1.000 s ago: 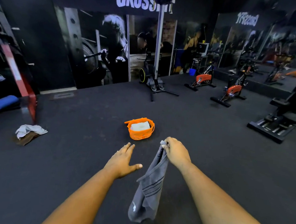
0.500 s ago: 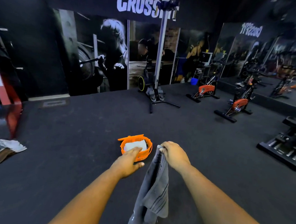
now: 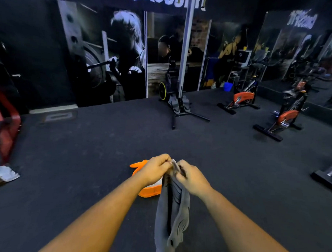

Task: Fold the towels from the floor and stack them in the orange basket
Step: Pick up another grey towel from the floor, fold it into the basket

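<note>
Both hands — left hand [image 3: 154, 169], right hand [image 3: 192, 178] — pinching grey towel [image 3: 170, 216], orange basket [image 3: 149, 191] behind

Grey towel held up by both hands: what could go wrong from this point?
Both hands, left hand and right hand, pinch the grey towel at one bunched top point, so it hangs twisted and may fold unevenly. Its lower end runs out of view and might drag on the floor. The arms hide much of the orange basket, which could make placement awkward.
</note>
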Demonstrator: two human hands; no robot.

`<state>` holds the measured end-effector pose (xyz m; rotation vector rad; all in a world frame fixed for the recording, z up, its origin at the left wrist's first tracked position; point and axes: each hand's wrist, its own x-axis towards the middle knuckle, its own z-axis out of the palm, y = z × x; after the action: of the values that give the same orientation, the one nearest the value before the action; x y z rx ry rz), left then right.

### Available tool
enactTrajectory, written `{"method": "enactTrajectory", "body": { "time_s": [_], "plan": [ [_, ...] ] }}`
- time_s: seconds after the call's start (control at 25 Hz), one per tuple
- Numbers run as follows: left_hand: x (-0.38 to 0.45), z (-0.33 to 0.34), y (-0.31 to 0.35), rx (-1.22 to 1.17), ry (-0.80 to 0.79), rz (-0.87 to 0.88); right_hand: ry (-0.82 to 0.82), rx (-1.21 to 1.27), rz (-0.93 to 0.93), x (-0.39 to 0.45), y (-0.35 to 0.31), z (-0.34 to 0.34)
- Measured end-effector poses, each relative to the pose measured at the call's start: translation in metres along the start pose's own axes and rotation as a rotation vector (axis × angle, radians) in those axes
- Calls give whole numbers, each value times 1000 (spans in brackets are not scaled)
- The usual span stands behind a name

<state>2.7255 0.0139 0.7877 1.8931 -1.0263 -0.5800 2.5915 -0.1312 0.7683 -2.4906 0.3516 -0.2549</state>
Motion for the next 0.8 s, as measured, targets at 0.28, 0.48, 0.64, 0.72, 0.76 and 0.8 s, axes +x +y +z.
{"method": "enactTrajectory", "body": {
  "time_s": [0.28, 0.48, 0.64, 0.72, 0.76, 0.8],
  "plan": [
    [103, -35, -12, -7, 335, -159, -11, -160, 75, 107, 116, -9],
    [135, -73, -51, 604, 101, -315, 89, 50, -20, 194, 123, -23],
    [175, -111, -81, 488, 603, -317, -37, -258, -111, 253, 141, -33],
    [201, -126, -97, 387, 720, -364, -149, -471, -117, 276, 153, -33],
    [213, -130, -101, 338, 756, -375, -152, -521, -102, 284, 161, -33],
    [224, -135, -107, 269, 798, -382, -123, -525, -79, 291, 172, -34]
  ]
}}
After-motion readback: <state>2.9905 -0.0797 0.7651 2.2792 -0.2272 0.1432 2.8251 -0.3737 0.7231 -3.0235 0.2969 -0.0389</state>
